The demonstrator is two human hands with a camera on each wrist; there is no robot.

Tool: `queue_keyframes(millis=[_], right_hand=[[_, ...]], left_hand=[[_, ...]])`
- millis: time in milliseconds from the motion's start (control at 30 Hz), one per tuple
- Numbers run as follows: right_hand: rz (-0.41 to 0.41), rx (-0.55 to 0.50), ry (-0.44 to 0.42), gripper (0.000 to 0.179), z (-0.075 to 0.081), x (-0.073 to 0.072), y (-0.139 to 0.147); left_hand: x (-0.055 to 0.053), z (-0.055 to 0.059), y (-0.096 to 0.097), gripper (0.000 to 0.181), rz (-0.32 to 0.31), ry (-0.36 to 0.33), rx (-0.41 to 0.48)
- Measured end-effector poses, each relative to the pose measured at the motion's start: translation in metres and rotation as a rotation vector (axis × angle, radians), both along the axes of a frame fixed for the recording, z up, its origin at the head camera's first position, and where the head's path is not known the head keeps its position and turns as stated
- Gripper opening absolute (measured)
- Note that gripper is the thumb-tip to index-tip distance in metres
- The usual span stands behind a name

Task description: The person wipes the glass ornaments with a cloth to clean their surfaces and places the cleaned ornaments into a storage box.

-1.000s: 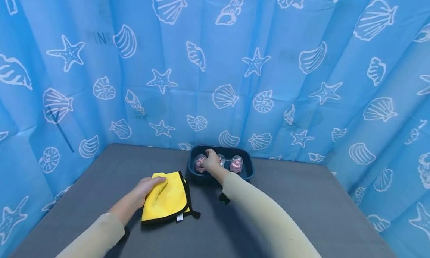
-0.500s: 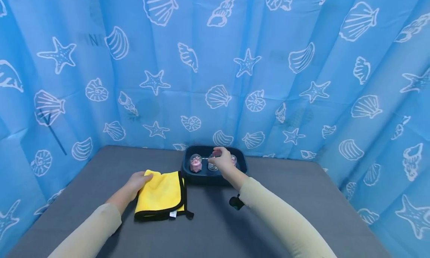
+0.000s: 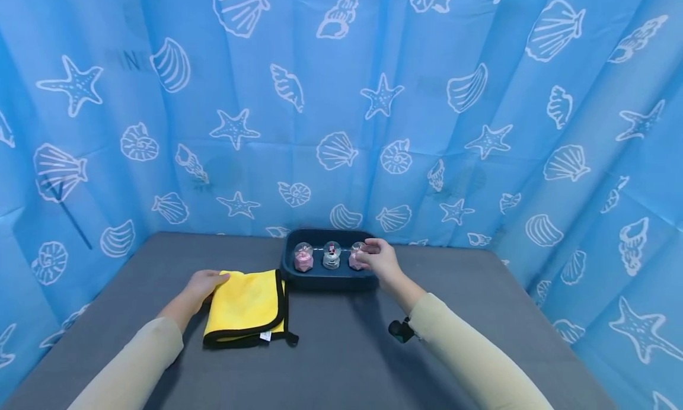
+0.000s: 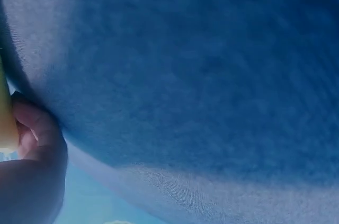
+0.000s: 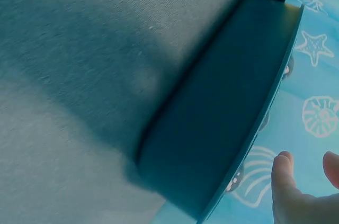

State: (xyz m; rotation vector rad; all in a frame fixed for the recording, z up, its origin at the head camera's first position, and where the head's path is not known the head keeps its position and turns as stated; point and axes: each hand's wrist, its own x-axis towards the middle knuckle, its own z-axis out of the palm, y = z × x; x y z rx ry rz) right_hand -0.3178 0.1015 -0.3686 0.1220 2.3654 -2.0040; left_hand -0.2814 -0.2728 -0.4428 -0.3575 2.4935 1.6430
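My left hand (image 3: 201, 287) pinches the left edge of a folded yellow cloth (image 3: 246, 303) with black trim, which lies on the grey table. In the left wrist view the thumb (image 4: 37, 123) bends against the cloth (image 4: 6, 118). Three small snow globes stand in a row inside a dark blue tray (image 3: 328, 284): a pink one (image 3: 303, 258) at left, a white one (image 3: 331, 257) in the middle, another pink one (image 3: 356, 257) at right. My right hand (image 3: 382, 259) is at the right globe, partly covering it. The right wrist view shows its thumb and finger spread apart, beside the globe (image 5: 235, 179).
Blue curtains (image 3: 288, 161) with white shell and starfish prints hang behind the tray and along both sides. The tray stands near the table's far edge, close to the cloth's upper right corner. A black wrist device (image 3: 401, 330) hangs below the right sleeve.
My right hand has moved rightward along the row, from the left globe past the middle one to the right one. The whole head view has shifted; my left hand stays on the cloth.
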Motion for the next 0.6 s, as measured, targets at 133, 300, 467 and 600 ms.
queue_keyframes(millis=[133,300,467,600], right_hand=[[-0.027,0.000,-0.022,0.045,0.000,0.002,0.010],[-0.023,-0.001,-0.028,0.048,0.001,0.005,0.022],[-0.022,-0.012,-0.037,0.048,0.001,0.007,0.035],[-0.003,0.032,-0.038,0.047,0.003,0.010,0.048]], left_hand=[[0.001,0.000,-0.001,0.052,0.035,-0.006,0.025],[0.001,0.002,0.001,0.047,0.074,-0.012,0.015],[0.000,0.004,-0.002,0.044,0.082,-0.003,0.005],[-0.004,-0.006,-0.016,0.044,0.090,-0.009,-0.030]])
